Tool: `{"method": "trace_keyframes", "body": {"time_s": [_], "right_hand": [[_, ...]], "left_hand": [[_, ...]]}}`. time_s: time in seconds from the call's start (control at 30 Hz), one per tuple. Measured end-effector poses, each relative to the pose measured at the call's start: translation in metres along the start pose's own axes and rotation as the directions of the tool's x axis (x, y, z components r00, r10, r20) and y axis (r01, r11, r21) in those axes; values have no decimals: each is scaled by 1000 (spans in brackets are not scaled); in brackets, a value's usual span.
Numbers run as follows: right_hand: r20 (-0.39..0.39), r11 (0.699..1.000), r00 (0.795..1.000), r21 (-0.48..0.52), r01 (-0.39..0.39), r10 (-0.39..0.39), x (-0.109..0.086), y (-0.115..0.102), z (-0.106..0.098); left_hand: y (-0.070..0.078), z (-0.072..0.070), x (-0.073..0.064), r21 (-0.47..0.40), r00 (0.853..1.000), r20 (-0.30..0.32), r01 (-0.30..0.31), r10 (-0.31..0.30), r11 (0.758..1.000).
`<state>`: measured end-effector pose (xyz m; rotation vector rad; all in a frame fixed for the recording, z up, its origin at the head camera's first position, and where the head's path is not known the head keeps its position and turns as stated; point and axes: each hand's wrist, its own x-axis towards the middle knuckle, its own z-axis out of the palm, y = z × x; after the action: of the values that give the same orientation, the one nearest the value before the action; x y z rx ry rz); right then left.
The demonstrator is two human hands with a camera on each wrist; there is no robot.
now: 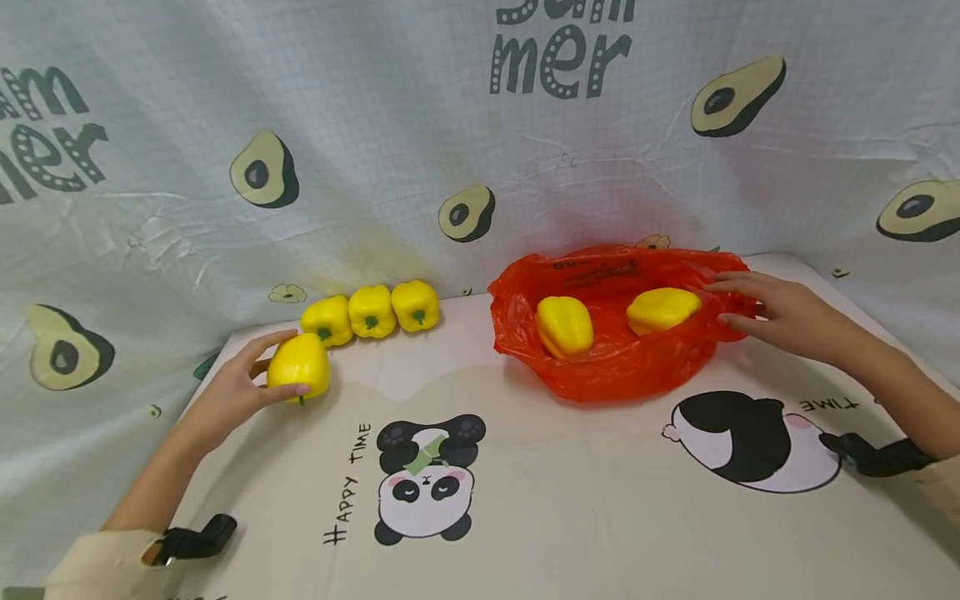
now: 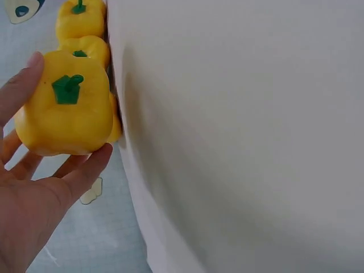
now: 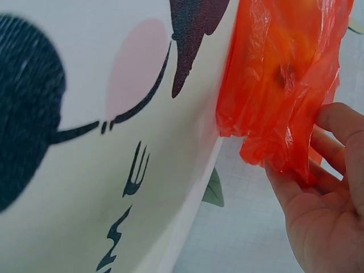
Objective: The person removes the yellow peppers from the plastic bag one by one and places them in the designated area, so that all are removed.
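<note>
The left hand point(image 1: 228, 390) grips a glossy, green-stemmed yellow bell pepper point(image 1: 300, 367), stem end toward the person, well apart to the left of the open, crinkled red plastic bag point(image 1: 622, 382). The right hand point(image 1: 798, 321), nearer the bag, holds its right edge.

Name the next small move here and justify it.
Probably carry the held yellow pepper across to the red bag: the left hand grips that pepper, the bag gapes open with two peppers inside, and the right hand holds the bag's side.
</note>
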<state>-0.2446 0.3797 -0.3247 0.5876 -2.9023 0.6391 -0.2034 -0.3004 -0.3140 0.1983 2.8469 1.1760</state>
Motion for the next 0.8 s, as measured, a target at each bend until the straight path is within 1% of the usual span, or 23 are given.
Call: {"method": "trace_keyframes", "body": {"time_s": [0.1, 0.27, 0.43, 0.67, 0.8], "right_hand": [[5, 1000, 1000, 0, -3, 3, 0, 0, 1], [-6, 1000, 1000, 7, 3, -3, -1, -2, 1], [-16, 1000, 1000, 8, 18, -18, -1, -2, 1], [-25, 999, 999, 4, 32, -32, 0, -3, 2], [-15, 1000, 1000, 9, 23, -23, 0, -3, 3]], "left_hand": [[-3, -2, 3, -21, 1000, 11, 5, -5, 1000], [-5, -4, 9, -27, 1000, 30, 11, -11, 1000], [-8, -5, 13, -58, 999, 52, 0, 3, 998], [-9, -6, 17, -45, 998, 65, -19, 22, 999], [-12, -5, 18, -94, 996, 86, -12, 20, 995]]}}
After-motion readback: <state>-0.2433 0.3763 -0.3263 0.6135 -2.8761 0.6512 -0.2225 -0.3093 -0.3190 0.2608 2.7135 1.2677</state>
